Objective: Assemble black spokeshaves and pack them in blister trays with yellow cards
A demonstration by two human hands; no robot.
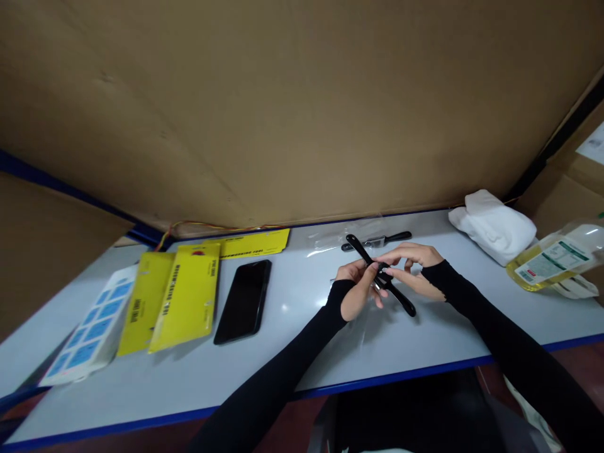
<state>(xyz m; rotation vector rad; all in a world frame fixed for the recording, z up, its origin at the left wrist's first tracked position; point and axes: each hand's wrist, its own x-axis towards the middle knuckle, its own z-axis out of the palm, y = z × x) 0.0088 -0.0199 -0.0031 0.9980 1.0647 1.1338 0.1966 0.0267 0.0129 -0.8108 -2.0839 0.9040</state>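
A black spokeshave (402, 301) with two handles is raised over the table, slanting from upper left to lower right. My left hand (355, 289) is closed around its middle, the thumb on top. From the right, my right hand (414, 269) reaches to the same middle part. Its thumb and fingers pinch there at the small metal fittings, which the fingertips partly hide. Behind the hands, a second spokeshave (399, 237) lies on the table beside a clear plastic wrapper (325, 238).
Yellow printed packets (191, 296) and a white case with blue panels (97, 324) lie at left, near a black smartphone (243, 302). A white cloth (493, 223) and a bottle of yellow liquid (552, 261) are at right. Cardboard (302, 113) walls the table's back.
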